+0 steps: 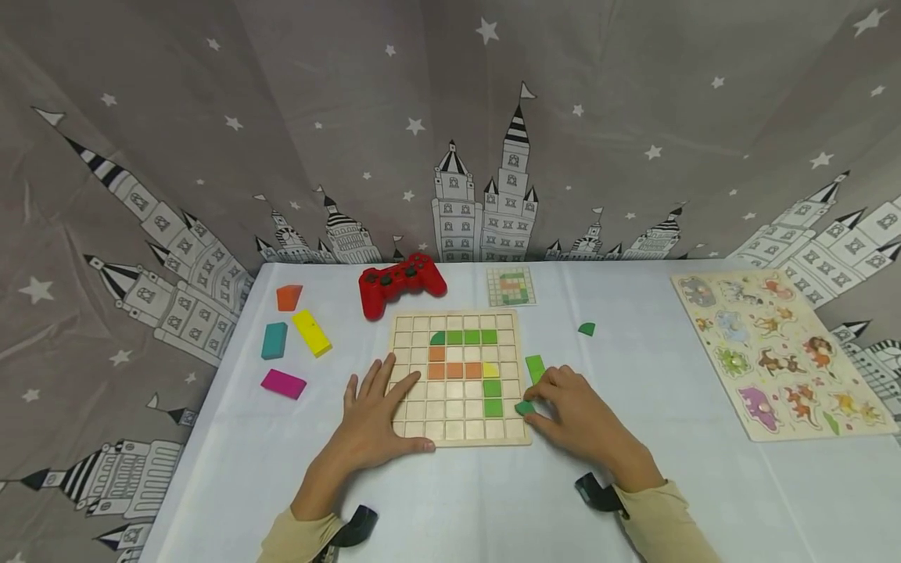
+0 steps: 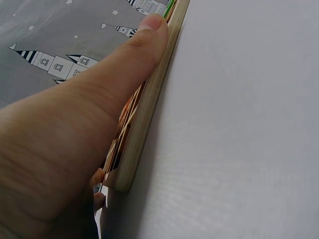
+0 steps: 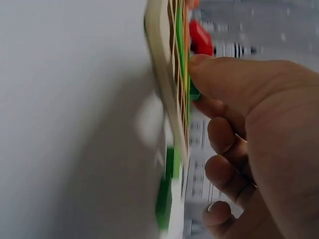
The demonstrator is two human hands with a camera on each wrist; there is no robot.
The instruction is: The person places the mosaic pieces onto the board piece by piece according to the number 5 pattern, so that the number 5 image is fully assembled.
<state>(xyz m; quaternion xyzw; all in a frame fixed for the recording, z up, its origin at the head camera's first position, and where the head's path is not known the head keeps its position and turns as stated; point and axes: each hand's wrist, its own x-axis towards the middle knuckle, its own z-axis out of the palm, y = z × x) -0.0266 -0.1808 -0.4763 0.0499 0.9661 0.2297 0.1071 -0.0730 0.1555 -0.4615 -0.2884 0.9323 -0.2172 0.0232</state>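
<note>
Two hands are at the wooden grid board [image 1: 459, 379] in the middle of the white table [image 1: 633, 485]. The left hand [image 1: 375, 418] lies flat with straight, spread fingers over the board's seven o'clock corner, thumb along the near edge, seemingly to pin it so it won't slide. The right hand [image 1: 573, 414] sits just off the board's four o'clock corner, fingers curled, pinching a small green tile [image 1: 524, 407] at the rim, next to the green pieces already seated in the right-hand column. Another green tile [image 1: 536, 367] waits beside the board at three o'clock and a green quarter-round [image 1: 586, 329] at two o'clock. The pattern card [image 1: 511, 287] at twelve o'clock looks like the layout being copied. I can read no writing or brand anywhere, not even on the red game controller [image 1: 401, 283].
</note>
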